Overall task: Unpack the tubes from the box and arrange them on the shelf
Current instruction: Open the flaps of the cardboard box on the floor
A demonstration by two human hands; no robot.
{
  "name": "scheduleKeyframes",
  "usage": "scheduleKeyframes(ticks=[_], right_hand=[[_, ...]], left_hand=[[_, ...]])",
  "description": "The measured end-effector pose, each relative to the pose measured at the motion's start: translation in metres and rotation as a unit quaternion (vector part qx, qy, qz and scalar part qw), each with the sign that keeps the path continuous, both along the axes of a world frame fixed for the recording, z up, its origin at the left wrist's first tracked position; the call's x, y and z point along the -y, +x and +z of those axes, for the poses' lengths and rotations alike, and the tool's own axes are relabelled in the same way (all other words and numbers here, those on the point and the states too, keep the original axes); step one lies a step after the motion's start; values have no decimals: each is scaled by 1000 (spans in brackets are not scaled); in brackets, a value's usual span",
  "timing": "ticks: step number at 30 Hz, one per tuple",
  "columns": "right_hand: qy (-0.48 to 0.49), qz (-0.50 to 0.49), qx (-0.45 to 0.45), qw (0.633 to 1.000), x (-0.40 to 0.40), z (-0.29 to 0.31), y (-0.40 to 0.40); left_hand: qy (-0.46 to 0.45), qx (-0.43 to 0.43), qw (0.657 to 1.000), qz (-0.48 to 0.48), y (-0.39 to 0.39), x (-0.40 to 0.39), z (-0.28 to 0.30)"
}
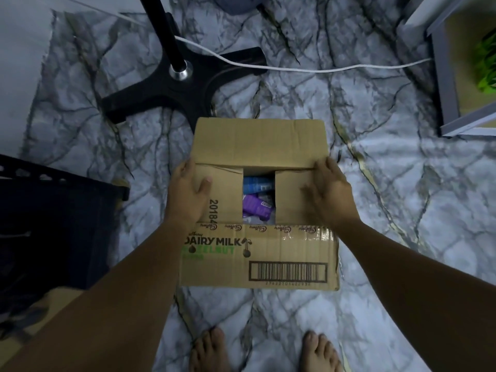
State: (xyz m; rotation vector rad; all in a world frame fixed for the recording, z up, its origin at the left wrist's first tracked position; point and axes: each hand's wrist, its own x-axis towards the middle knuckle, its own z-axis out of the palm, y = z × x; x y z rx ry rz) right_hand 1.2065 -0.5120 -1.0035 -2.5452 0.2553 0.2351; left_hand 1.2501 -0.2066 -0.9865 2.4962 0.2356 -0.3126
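A person stands barefoot over a cardboard box [257, 205] on the marble-patterned floor [375, 210], both hands at its inner flaps. The left hand [188, 191] lies on the left flap [225, 194], thumb across the top and fingers wrapped over the outer edge. The right hand [328, 190], somewhat blurred, rests on the right flap [292, 197] with fingers spread flat; it seems to press rather than hold. The outer flaps are already folded back, far and near.

Through the gap between the inner flaps show the tubes [256, 202]: a blue one toward the far side, a purple one beneath it, lying loose and crosswise. How many lie below cannot be told.

They look like small plastic squeeze tubes, likely light and a little slick, soft in the body. A grip around the middle or at the stiffer cap end should serve, several at a time.

The shelf [445, 84], a pale-framed unit, stands at the right edge, well apart from the box, with something green [487, 68] inside. A black stand base [182, 84] and a white cable [295, 68] lie beyond the box; a dark crate [53, 216] sits to the left.
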Motion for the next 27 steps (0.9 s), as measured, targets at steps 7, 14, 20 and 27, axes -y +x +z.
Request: scheduleKeyframes(ticks=[7, 14, 20, 27], right_hand=[[-48, -116, -20, 992, -40, 37, -90], [3, -170, 25, 985, -57, 83, -133], [27, -181, -7, 983, -68, 123, -191], [50, -182, -106, 976, -80, 114, -277]], left_hand=[[-3, 1, 995, 98, -92, 7, 7], [-70, 83, 976, 190, -136, 7, 56], [-91, 20, 974, 205, -192, -9, 103], [-111, -77, 980, 147, -272, -37, 79]])
